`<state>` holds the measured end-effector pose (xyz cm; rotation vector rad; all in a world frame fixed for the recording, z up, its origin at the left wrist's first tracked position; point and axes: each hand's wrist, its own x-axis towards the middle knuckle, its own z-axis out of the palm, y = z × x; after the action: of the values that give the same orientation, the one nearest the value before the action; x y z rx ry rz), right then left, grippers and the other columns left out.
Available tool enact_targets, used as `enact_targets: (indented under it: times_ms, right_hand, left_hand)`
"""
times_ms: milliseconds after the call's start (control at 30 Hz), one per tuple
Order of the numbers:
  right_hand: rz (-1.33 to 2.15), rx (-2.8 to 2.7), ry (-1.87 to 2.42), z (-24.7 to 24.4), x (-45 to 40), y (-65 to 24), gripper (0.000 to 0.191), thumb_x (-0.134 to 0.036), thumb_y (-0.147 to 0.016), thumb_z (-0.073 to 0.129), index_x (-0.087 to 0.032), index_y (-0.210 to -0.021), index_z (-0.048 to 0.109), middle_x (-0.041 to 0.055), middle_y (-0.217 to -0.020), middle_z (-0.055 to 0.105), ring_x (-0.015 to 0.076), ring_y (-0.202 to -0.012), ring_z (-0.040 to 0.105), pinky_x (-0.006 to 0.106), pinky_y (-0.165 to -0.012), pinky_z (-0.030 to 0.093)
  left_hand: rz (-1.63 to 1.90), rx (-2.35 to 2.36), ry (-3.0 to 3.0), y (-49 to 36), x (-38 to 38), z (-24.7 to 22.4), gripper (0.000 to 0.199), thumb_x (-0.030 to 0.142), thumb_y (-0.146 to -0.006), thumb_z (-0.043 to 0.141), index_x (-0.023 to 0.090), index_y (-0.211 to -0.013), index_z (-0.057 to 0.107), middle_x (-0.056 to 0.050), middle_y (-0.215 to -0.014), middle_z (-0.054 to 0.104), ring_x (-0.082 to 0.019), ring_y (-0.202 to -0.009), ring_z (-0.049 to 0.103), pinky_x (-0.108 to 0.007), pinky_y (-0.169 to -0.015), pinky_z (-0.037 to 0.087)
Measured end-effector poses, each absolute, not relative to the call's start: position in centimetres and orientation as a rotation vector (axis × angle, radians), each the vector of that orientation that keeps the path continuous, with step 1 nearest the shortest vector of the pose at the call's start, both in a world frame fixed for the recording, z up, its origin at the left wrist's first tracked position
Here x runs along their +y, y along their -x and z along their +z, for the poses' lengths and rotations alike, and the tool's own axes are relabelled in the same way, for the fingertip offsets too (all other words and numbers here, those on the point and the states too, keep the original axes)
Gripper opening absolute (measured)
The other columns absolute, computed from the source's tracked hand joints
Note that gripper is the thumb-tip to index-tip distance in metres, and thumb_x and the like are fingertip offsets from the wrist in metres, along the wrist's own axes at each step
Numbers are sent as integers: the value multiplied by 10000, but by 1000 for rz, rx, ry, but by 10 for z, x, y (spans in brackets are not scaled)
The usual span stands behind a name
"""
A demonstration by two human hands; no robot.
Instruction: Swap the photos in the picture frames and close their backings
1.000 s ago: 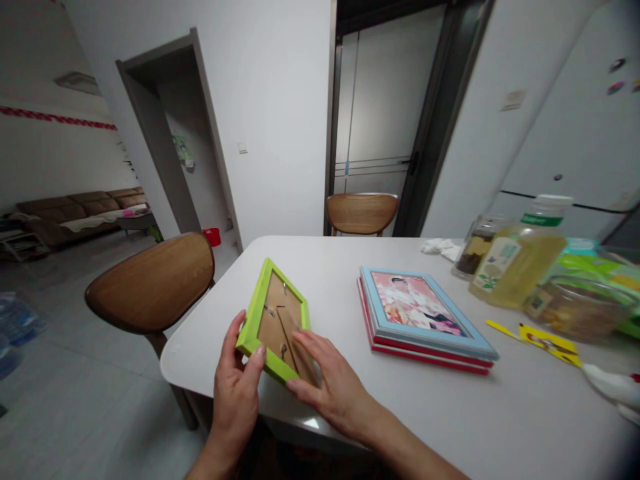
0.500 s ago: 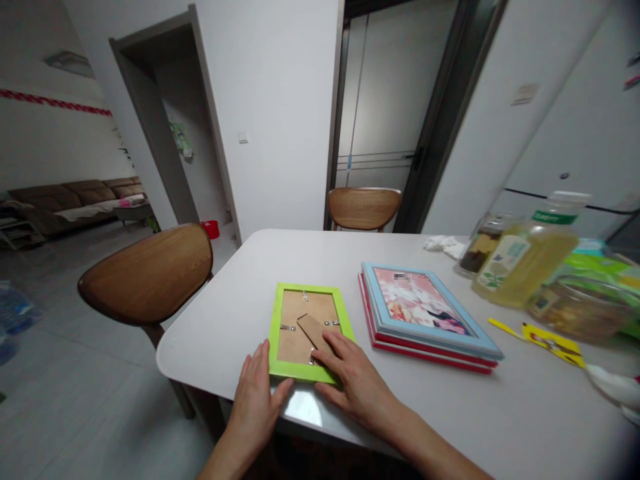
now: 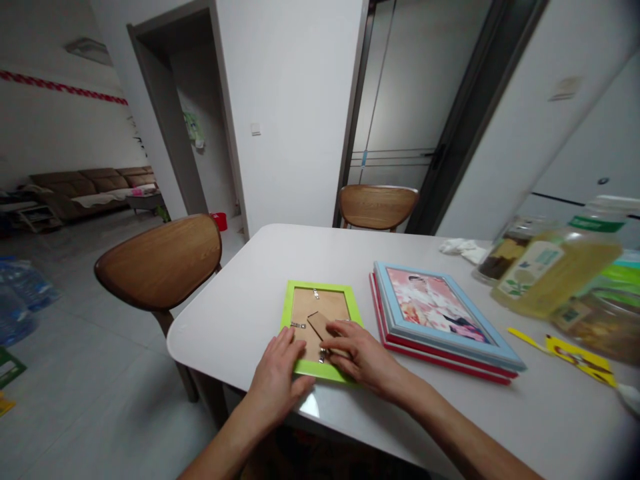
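Note:
A green picture frame point(image 3: 356, 308) lies face down on the white table, its brown backing board point(image 3: 327, 301) upward. Small metal clips sit along the inner edges, and a stand leg point(image 3: 319, 322) lies slantwise on the board. My left hand point(image 3: 275, 377) rests over the frame's lower left corner, fingers spread and thumb beside the front edge. At the lower right, my right hand point(image 3: 363, 357) has its fingers bent and apart, with tips on the board around the stand leg and lower metal clip point(image 3: 321, 357). The right thumb is mostly hidden.
Right of the frame lies a stack with a blue picture frame point(image 3: 390, 293) above red ones point(image 3: 450, 363). Beyond it stand a bottle of yellow liquid point(image 3: 575, 267), a glass jar point(image 3: 507, 253) and a clear container point(image 3: 600, 320). A wooden chair point(image 3: 165, 260) is at left.
My left hand has moved from the frame's left side onto its lower left corner and backing. My right fingers have drawn up onto the board near the lower clip. The view has shifted left.

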<state>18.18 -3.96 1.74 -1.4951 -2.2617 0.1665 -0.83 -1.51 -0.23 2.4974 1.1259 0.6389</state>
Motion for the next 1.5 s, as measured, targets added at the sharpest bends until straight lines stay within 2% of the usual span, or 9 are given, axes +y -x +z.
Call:
enact_targets:
  times_ms: [133,400,533,667,833,967,1133,1267,1500]
  right_hand:
    - [238,-2290,1456,15,-28,-177,168,-190,-698,538,-263,-759,677,69,-1024,554,194,-951,479,346,-813,365]
    - [203,-2131,1512,1,-24,-170,129,-233,-711,534,-234,-700,663,59,-969,585,191,-918,490,350,-788,379]
    - [186,-1998,1616,4,-21,-177,215,-271,-759,457,-203,-852,639,69,-1012,568,174,-948,492,318,-834,375]
    - [31,-1919,1933,12,-14,-194,296,-208,-755,424,-130,-986,592,112,-1078,541,183,-997,471,283,-869,339]
    - [-9,-1988,2063,12,-6,-203,230,-123,-715,416,-137,-744,644,106,-832,609,174,-812,527,240,-741,361]
    - [-63,-1948,2100,7,-2,-202,262,-115,-735,384,-157,-685,638,110,-799,599,181,-780,510,243,-700,350]
    - [-109,-1924,2093,9,-3,-200,272,-152,-764,371,-156,-792,642,115,-825,593,203,-801,497,267,-678,350]
    - [-58,-1997,1929,15,-4,-179,284,-216,-794,369,-161,-925,615,93,-898,596,183,-862,489,261,-740,340]
    - [55,-2122,1785,13,16,-133,223,-252,-757,450,-181,-679,646,50,-714,605,143,-743,508,235,-691,330]
  left_hand:
    - [637,1032,-2493,5,-11,-4,269,190,-604,667,167,-847,553,-129,-1230,444,-265,-1200,303,-453,-984,235]
    - [636,1051,-2450,6,-11,-8,245,171,-603,659,161,-806,522,-133,-1230,443,-257,-1200,305,-443,-996,216]
    - [637,1046,-2454,7,-11,-6,246,186,-606,661,158,-806,521,-138,-1224,449,-254,-1198,309,-429,-1002,214]
    - [636,1039,-2447,8,-11,-7,259,207,-610,661,156,-821,520,-144,-1234,438,-257,-1204,300,-435,-1003,208]
    - [638,1043,-2427,8,-12,-7,245,212,-618,652,159,-816,519,-140,-1232,440,-259,-1202,303,-449,-1000,209]
    - [634,1038,-2434,8,-12,-6,242,205,-617,653,159,-812,518,-140,-1227,446,-252,-1202,304,-438,-1004,212]
    - [651,1028,-2439,9,-11,-9,264,190,-606,657,164,-828,516,-126,-1240,434,-246,-1204,302,-445,-1008,201]
    - [665,1026,-2433,9,-11,-10,307,181,-592,667,153,-859,518,-126,-1210,466,-240,-1193,320,-423,-1007,220]
    - [745,997,-2412,7,-13,-6,280,169,-586,661,167,-830,526,-97,-1154,511,-231,-1139,389,-425,-993,248]
